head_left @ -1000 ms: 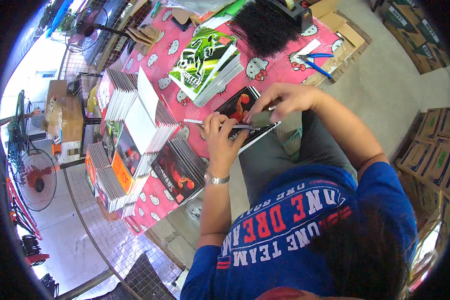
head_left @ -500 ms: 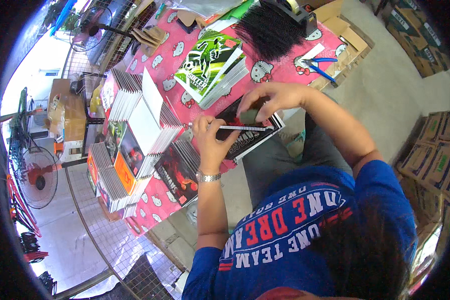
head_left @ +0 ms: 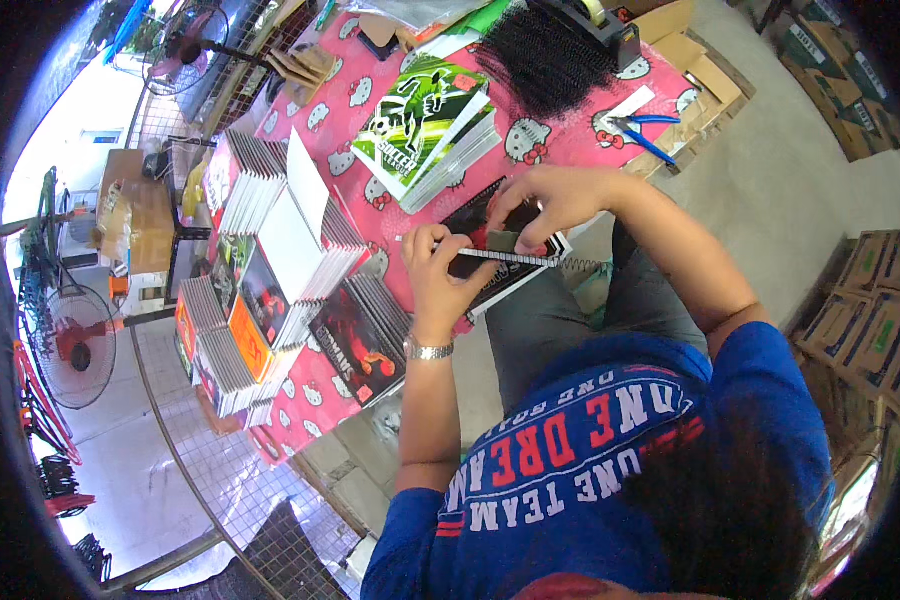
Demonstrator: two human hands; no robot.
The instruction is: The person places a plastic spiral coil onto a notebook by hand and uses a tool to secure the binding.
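Note:
My left hand (head_left: 440, 275) grips a notebook (head_left: 490, 256) on edge, its white punched spine facing up. From the spine's right end juts a dark spiral coil (head_left: 585, 266). My right hand (head_left: 562, 205) is curled just above the spine, fingers closed around a small dark greenish block (head_left: 502, 240) close to the coil's end. Beneath both hands lie black-covered notebooks (head_left: 488, 292) at the table's near edge. Just beyond them is a stack of green-covered notebooks (head_left: 420, 135).
Tall stacks of notebooks (head_left: 290, 245) stand left, with dark-covered ones (head_left: 355, 345) nearer. A heap of black coils (head_left: 545, 60) lies at the back beside a tape dispenser (head_left: 620, 45). Blue-handled pliers (head_left: 645, 135) rest at the right edge. Cartons (head_left: 860, 300) are stacked right; fans (head_left: 75, 345) stand left.
A spiral coil now shows beyond the notebook spine's right end. Both hands have shifted slightly right, and my right hand has come down closer to the spine.

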